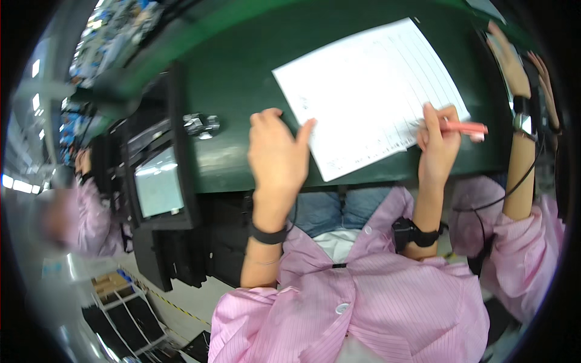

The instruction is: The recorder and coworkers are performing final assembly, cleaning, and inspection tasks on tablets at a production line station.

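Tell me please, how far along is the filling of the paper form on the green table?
Done: the paper form lies flat on the green table, and the left hand steadies its near corner. In hand: the right hand grips a pink pen at the sheet's lower right rows. Left: how many rows remain blank cannot be told; the lines are too blurred to show written entries.

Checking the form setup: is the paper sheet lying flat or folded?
Flat, spread out: the sheet lies unfolded on the green table, left hand at its edge.
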Demonstrator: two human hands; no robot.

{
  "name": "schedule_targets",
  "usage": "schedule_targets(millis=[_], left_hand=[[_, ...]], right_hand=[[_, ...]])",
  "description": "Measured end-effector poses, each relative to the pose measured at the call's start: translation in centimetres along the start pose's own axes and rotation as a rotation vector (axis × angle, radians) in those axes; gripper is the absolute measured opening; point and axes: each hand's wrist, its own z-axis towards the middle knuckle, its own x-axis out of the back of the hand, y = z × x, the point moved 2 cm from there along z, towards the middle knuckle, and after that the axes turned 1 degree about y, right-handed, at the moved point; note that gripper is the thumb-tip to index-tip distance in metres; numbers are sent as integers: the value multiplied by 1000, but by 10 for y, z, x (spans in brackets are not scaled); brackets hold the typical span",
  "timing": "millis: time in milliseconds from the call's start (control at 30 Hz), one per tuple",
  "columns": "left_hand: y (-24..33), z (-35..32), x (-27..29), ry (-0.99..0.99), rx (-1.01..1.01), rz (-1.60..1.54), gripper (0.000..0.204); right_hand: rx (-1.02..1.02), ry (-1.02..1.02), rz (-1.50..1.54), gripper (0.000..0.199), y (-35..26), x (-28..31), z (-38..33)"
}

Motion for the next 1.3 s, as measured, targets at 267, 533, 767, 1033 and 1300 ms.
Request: schedule_targets(millis=[267,533,767,1033,1300], left_hand=[[13,-2,-32,-67,126,-324,31],[43,18,-36,38,206,-137,68],[40,96,-76,87,-64,-786,31],[-68,294,-41,114,-54,-658,56],[30,187,55,403,-505,-311,42]], right_hand=[[-31,-67,16,29,7,-9,-12],[248,-373,-357,31,-10,-19,-19],[353,-323,-292,33,-6,-22,-10],[279,-274,-262,20,-17,-4,-29],[411,-432,-500,17,-34,-25,-28]])
